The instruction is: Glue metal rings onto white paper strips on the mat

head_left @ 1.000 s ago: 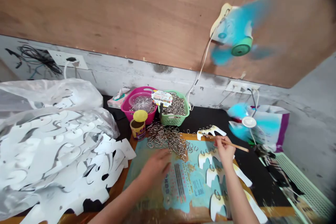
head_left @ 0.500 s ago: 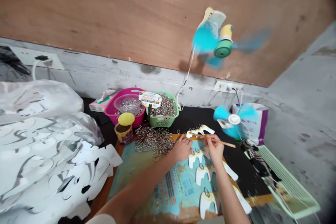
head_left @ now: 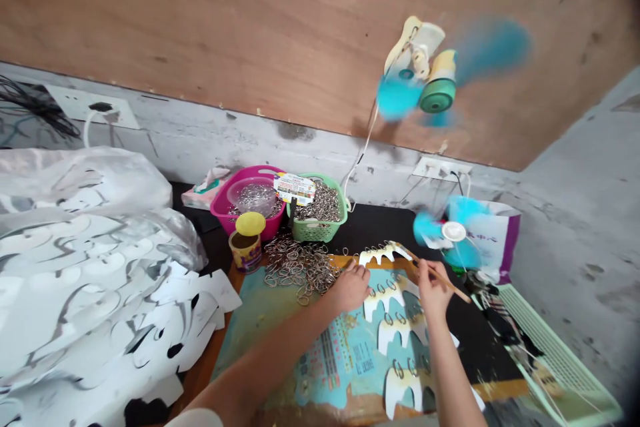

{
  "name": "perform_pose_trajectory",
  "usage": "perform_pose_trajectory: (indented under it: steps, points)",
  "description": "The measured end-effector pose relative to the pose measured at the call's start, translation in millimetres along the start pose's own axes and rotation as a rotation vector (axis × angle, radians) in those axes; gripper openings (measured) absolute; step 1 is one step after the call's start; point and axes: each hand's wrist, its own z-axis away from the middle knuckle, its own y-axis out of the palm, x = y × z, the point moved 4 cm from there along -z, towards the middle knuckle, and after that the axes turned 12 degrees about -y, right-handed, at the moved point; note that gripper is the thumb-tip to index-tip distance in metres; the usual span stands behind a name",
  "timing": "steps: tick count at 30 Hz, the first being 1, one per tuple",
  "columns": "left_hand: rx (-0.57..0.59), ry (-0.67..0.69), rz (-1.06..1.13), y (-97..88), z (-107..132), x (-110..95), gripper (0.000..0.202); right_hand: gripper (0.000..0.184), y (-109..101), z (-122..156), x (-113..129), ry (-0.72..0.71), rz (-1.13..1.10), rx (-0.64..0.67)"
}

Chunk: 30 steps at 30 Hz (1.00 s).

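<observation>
White scalloped piece [head_left: 384,254] lies right of the frame's centre, below the middle. At its left end the left hand [head_left: 351,288] rests palm down, fingers close together and lightly bent; whether they pinch anything cannot be told. Toward its right end, the right hand [head_left: 433,290] has its fingers closed around a thin wooden brush [head_left: 454,287], whose tip reaches the piece. Loose metal rings [head_left: 299,267] are heaped at lower centre, near the left hand.
</observation>
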Motion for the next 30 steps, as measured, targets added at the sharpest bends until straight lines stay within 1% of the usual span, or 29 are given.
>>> perform_pose_trajectory:
  steps: [2, 4, 6, 7, 9, 11, 14, 16, 17, 19, 23, 25, 28, 30]
  points:
    - [0.004, 0.005, -0.002, -2.3, -1, 0, 0.042, 0.043, -3, -1, 11, -0.003, 0.013, -0.077]
    - [0.008, 0.011, 0.001, -4.3, -3, -1, 0.039, 0.04, -3, -4, 29, 0.004, -0.034, -0.202]
    - [0.01, 0.013, 0.006, -5.8, -5, 0, 0.038, 0.037, 1, -9, 53, 0.02, -0.168, -0.343]
    - [0.008, 0.012, 0.01, -6.8, -4, 0, 0.038, 0.035, 6, -12, 68, 0.032, -0.262, -0.39]
    - [-0.006, 0.006, 0.017, -10.9, 1, 0, 0.039, 0.032, 20, -18, 100, 0.04, -0.434, -0.409]
    - [-0.03, 0.002, 0.021, -20.2, 14, 1, 0.043, 0.029, 37, -20, 135, 0.028, -0.549, -0.34]
    - [-0.092, -0.035, 0.064, -45.7, 52, 11, 0.045, 0.026, 64, -13, 186, 0.0, -0.638, -0.145]
    - [-0.127, -0.12, 0.126, -66.1, 86, 27, 0.038, 0.023, 83, -5, 214, -0.033, -0.687, 0.025]
    - [-0.128, -0.18, 0.15, -75.2, 105, 39, 0.032, 0.022, 93, -1, 227, -0.058, -0.705, 0.108]
    - [-0.127, -0.323, 0.166, -90.4, 145, 66, 0.03, 0.019, 112, 7, 247, -0.127, -0.714, 0.264]
    - [-0.104, -0.608, 0.094, -109.4, 223, 120, 0.028, 0.022, 150, 17, 275, -0.293, -0.657, 0.521]
    - [-0.087, -0.7, 0.03, -115.7, 255, 138, 0.029, 0.024, 166, 21, 285, -0.359, -0.636, 0.609]
    - [-0.032, -0.779, -0.03, -119.8, 289, 149, 0.027, 0.025, 185, 28, 297, -0.459, -0.602, 0.711]
    - [-0.015, -0.791, -0.046, -119.3, 299, 149, 0.028, 0.025, 194, 33, 302, -0.518, -0.587, 0.772]
